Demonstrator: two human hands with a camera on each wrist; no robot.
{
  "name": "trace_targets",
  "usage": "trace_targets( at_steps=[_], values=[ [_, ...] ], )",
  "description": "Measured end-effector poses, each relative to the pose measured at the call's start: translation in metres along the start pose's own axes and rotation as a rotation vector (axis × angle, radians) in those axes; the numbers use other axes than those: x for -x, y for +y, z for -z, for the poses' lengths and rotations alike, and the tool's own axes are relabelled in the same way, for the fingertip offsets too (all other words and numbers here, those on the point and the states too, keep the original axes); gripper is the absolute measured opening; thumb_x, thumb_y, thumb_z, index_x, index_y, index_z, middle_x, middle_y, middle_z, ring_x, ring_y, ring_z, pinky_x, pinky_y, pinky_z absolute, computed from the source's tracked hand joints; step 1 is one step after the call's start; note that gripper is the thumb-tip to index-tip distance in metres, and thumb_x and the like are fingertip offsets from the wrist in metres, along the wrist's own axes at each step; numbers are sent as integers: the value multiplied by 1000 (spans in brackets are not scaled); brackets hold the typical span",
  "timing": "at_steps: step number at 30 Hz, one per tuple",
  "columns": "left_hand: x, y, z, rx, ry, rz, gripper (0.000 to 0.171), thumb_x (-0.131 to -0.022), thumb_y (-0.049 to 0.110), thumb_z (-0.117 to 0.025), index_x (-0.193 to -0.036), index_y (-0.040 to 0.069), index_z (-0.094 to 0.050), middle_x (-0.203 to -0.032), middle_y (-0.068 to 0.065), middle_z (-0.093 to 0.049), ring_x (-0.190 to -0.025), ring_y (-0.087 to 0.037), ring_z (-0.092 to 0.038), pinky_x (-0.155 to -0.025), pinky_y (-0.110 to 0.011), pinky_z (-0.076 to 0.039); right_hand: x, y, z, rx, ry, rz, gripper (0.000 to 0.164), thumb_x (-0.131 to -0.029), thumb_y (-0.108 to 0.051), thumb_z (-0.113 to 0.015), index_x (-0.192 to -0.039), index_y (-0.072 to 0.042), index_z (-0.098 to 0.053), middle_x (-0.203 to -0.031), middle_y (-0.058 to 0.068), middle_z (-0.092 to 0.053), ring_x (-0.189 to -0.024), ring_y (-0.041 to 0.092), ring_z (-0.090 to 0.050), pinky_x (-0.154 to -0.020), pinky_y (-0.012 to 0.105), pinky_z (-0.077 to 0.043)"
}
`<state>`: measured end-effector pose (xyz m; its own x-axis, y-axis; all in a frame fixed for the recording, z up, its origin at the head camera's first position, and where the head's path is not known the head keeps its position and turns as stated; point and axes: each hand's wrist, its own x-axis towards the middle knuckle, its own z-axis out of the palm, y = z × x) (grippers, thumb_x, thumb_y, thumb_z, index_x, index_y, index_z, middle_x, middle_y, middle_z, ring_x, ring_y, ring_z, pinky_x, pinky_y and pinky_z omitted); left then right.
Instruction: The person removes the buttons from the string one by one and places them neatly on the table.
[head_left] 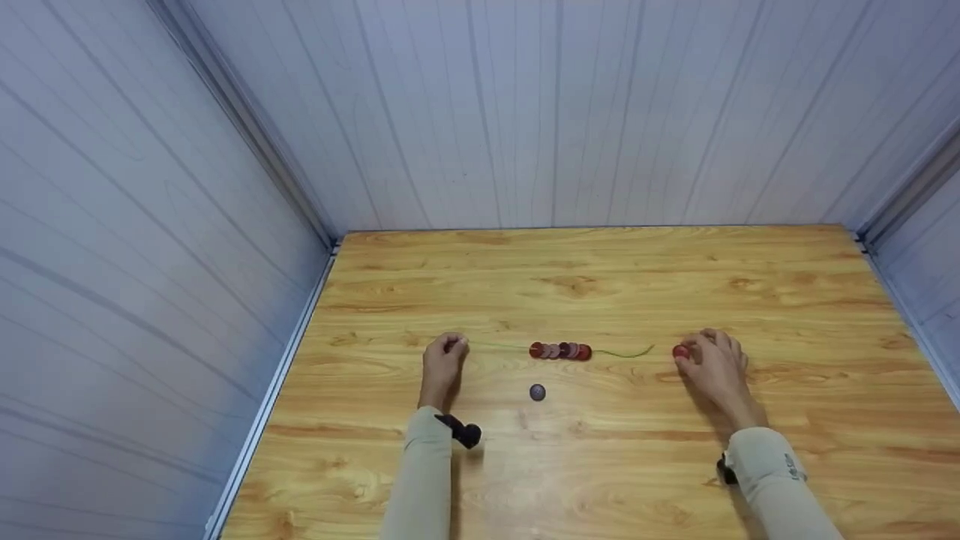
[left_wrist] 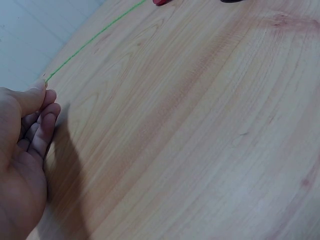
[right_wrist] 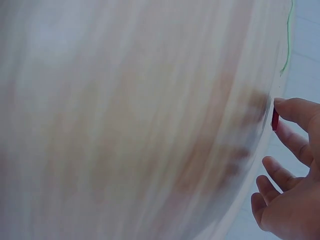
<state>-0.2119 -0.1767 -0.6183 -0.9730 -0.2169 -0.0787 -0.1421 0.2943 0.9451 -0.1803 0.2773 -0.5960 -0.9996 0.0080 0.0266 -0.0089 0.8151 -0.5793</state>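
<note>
Several red, pink and dark buttons (head_left: 560, 351) lie overlapping in a row on a green string (head_left: 628, 355) at the middle of the table. My left hand (head_left: 444, 364) pinches the string's left end between thumb and finger; in the left wrist view the string (left_wrist: 95, 38) runs taut from those fingertips. Off to the right, my right hand (head_left: 714, 367) holds a red button (head_left: 680, 351) by its edges, seen side-on as a thin red piece (right_wrist: 275, 120) in the right wrist view. The string's loose right end curves up, a short way left of that button.
One dark grey button (head_left: 538, 392) lies by itself on the wooden table (head_left: 600, 465), nearer me than the row. Pale panelled walls (head_left: 525, 112) close off the back and both sides.
</note>
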Motion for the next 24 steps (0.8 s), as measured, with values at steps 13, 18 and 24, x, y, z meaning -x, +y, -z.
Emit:
trace_targets(
  at_steps=[13,18,24],
  values=[
    [0,0,-2,17,7,2,14,-94,15,-61,-98,3,-67,-87,-7,-63,-81,-18,-57,-73,-27,-47,2,-7,-2,-9,21,7,31,-89,-18,-66,-116,-2,-60,-137,29,-36,-126,51,-24,-99,64,-16],
    [0,0,-1,29,1,5,14,-94,15,-61,-98,3,-67,-87,-7,-63,-82,-18,-57,-74,-28,-47,3,-9,-3,-20,38,17,30,-89,-17,-66,-114,-1,-60,-136,29,-37,-126,50,-24,-98,64,-16],
    [1,-1,1,12,-16,11,17,-95,19,-60,-102,5,-67,-89,-7,-64,-83,-18,-59,-76,-31,-49,4,-13,-2,-44,28,32,30,-91,-19,-64,-115,-2,-60,-138,27,-37,-126,49,-25,-100,63,-16]
  ],
)
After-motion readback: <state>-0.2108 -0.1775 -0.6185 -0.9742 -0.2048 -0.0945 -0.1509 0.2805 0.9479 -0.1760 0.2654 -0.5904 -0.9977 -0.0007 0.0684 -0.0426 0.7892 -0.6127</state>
